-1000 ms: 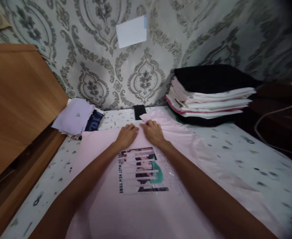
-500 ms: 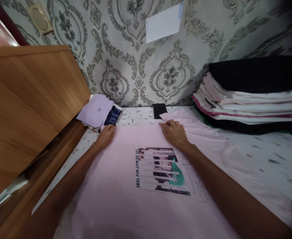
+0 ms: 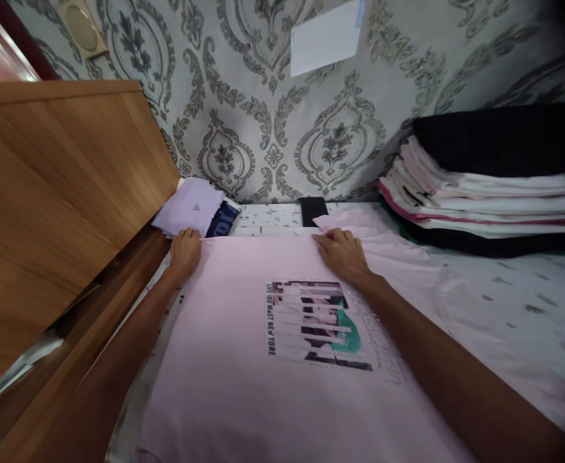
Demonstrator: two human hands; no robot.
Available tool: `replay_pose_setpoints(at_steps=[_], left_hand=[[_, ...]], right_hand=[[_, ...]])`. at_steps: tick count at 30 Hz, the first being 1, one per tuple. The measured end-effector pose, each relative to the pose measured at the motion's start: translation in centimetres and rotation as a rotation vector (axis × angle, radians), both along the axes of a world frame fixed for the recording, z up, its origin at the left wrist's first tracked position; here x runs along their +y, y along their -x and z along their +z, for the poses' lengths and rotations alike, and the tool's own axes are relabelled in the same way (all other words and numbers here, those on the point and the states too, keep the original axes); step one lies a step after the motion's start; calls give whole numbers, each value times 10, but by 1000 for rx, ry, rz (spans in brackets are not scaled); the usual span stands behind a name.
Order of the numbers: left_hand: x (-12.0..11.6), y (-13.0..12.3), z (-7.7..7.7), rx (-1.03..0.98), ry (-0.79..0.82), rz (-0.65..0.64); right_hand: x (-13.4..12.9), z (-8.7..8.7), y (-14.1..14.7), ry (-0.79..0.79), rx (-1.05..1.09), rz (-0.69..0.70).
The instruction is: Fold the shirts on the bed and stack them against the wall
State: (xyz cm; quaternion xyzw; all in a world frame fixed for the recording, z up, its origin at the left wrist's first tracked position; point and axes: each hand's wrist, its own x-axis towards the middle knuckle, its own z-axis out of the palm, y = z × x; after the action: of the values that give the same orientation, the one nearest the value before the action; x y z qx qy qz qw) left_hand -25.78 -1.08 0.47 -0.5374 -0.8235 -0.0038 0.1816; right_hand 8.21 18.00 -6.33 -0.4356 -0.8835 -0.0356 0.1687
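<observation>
A pink T-shirt [image 3: 229, 308] with a printed picture and lettering lies spread sideways over the patterned white surface. At its far left corner my left hand [image 3: 186, 252] is closed on the fabric, which is drawn to a point there. My right hand [image 3: 344, 254] pinches the far edge of the shirt near the sleeve, thumb and fingers together. The shirt's edge runs straight between the two hands. Its right part lies loosely wrinkled beyond my right forearm.
Folded clothes, lilac on top [image 3: 193, 209], lie at the back left beside a wooden panel [image 3: 70, 186]. A small black object [image 3: 313, 211] rests near the wallpapered wall. A tall stack of folded clothes [image 3: 504, 199] stands at the right.
My left hand has moved left, pulling the shirt's corner outward. My right hand keeps its hold on the far edge. The view has shifted slightly.
</observation>
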Motion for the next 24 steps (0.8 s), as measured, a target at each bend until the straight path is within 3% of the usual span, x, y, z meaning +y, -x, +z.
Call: replay_pose_setpoints(at_steps=[5,8,11,14,17,20,24], left_hand=[[-5,-21,-2,-11,-51,47],[-15,-34,-16,-151,-49,-195],[-22,-28,-33,-318,48,-427],[-23,-12,-41,-327,62,-345],[-28,-13,-37,-276,87,-222],[-45,-46,-32,-283,65,-241],[-88,-109,-34,-415,117,-454]], right_hand=[[-1,0,0,-10,13,7],[-2,0,0,4,14,11],[-3,-2,1,33,20,4],[-4,-4,1,59,36,7],[-5,-3,1,77,38,9],[-9,5,2,101,9,11],[-34,15,1,177,-58,53]])
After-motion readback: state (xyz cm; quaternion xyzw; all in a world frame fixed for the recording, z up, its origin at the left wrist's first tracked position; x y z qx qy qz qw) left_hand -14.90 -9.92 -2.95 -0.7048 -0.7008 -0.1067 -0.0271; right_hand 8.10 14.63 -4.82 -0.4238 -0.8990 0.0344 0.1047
